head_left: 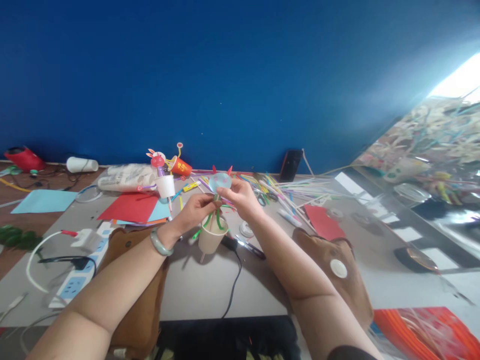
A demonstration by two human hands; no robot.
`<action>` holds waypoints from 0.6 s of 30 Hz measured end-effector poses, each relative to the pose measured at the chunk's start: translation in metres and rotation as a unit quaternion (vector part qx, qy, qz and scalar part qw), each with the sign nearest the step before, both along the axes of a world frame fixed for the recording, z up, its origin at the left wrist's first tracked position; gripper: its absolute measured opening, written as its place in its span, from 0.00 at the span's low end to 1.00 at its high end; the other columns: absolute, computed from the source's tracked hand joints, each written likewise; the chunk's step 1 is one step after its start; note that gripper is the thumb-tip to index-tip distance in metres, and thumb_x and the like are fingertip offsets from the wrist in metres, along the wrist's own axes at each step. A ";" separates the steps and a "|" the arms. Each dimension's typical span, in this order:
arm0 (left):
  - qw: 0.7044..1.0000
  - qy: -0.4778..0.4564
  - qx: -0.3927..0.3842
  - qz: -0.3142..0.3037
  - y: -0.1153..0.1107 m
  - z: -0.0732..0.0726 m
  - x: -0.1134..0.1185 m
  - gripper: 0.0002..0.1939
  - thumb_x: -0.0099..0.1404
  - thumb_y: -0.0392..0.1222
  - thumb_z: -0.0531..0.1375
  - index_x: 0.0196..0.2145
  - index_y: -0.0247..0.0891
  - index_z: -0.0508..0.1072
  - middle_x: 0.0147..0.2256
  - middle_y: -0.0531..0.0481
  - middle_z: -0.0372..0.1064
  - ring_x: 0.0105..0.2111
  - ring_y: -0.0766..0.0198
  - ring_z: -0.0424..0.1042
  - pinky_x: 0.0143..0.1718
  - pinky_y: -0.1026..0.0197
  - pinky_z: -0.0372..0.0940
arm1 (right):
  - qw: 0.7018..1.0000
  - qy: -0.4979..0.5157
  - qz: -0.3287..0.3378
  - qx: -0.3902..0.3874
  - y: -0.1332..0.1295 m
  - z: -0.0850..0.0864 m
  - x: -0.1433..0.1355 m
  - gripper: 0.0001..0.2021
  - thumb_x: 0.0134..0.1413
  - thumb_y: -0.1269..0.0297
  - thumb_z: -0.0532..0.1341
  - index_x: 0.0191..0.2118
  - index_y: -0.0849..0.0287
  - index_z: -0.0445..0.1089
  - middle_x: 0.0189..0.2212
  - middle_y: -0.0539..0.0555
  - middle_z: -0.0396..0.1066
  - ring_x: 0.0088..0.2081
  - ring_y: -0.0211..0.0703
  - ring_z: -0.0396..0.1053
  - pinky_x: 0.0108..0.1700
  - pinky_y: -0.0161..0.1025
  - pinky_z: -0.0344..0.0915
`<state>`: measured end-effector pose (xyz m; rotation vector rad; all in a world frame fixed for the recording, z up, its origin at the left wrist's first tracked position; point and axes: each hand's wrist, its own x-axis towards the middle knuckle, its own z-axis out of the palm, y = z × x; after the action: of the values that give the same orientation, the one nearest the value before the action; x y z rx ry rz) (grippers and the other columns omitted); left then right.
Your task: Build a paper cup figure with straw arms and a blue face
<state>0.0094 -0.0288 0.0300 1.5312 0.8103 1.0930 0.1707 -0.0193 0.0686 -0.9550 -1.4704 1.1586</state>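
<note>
A pale paper cup (213, 240) hangs above the grey table, with green strips and a thin stick rising out of it. Above the cup is a light blue round paper head (219, 183) with two red pointed pieces on top. My left hand (197, 210), a bangle at its wrist, pinches the stick just below the head. My right hand (242, 197) holds the head's lower right edge between its fingers.
Finished-looking cup figures (165, 185) stand behind on the left. Loose coloured sticks (273, 187), scissors (261, 198) and red paper (324, 222) lie behind and right. A power strip (80, 272) is at left; brown cloth pieces lie under both forearms.
</note>
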 end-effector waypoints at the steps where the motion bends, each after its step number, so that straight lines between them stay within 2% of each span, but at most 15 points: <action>1: 1.000 -0.001 -0.003 -0.005 0.000 -0.001 0.000 0.21 0.60 0.57 0.66 0.29 0.33 0.78 0.27 0.48 0.72 0.28 0.63 0.70 0.30 0.63 0.65 | 1.000 0.004 -0.002 -0.002 0.000 -0.001 0.000 0.15 0.43 0.52 0.71 0.30 0.60 0.76 0.26 0.49 0.72 0.28 0.38 0.67 0.33 0.36 0.64; 8: 1.000 0.015 0.004 -0.015 0.000 -0.001 -0.002 0.20 0.61 0.56 0.65 0.28 0.32 0.77 0.26 0.48 0.71 0.27 0.64 0.69 0.30 0.63 0.63 | 1.000 0.008 -0.012 -0.009 -0.002 -0.003 -0.001 0.16 0.44 0.51 0.71 0.29 0.60 0.75 0.23 0.48 0.70 0.26 0.37 0.64 0.32 0.36 0.61; 14: 1.000 0.010 0.004 -0.009 -0.001 -0.001 -0.001 0.20 0.62 0.56 0.64 0.29 0.33 0.78 0.28 0.47 0.72 0.30 0.63 0.70 0.31 0.62 0.65 | 1.000 0.007 -0.008 -0.002 -0.003 0.000 -0.001 0.15 0.43 0.53 0.72 0.30 0.60 0.77 0.27 0.49 0.74 0.29 0.39 0.67 0.36 0.36 0.63; 18: 1.000 0.010 0.000 -0.012 -0.001 -0.001 -0.001 0.21 0.62 0.56 0.64 0.29 0.33 0.78 0.28 0.47 0.72 0.29 0.63 0.70 0.30 0.63 0.65 | 1.000 -0.004 -0.013 -0.001 -0.003 -0.002 -0.001 0.15 0.44 0.52 0.70 0.29 0.60 0.76 0.26 0.49 0.72 0.28 0.39 0.66 0.33 0.36 0.62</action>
<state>0.0080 -0.0302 0.0291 1.5515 0.8034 1.0606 0.1697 -0.0222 0.0664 -0.9784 -1.4602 1.1379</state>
